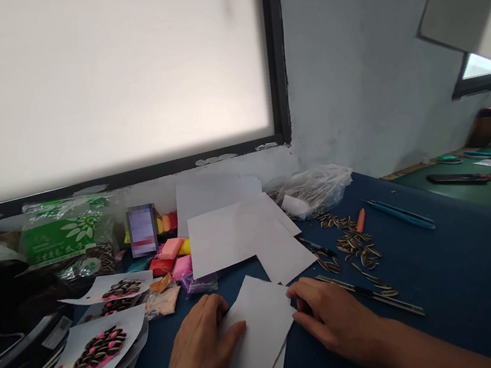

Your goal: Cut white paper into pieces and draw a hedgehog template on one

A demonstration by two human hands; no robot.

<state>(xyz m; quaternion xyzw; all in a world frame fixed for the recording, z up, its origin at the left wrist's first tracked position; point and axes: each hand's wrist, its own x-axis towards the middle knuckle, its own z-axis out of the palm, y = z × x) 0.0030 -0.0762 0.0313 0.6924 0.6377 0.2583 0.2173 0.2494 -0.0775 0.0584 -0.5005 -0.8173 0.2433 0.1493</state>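
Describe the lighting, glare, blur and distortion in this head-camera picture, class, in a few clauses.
Head view: the frosted window is washed out to a white glow, lighting the desk from behind; soft daylight, no hard shadows under the left hand or right hand on the white sheet; a small square is pixelated; wide-angle lens bends the window frame; edges slightly soft.

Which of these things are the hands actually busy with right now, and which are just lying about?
In hand:
left hand
right hand
white paper sheet

Lying about:
sunflower seeds
clay blocks
finished seed pictures
blue pens
green seed bag
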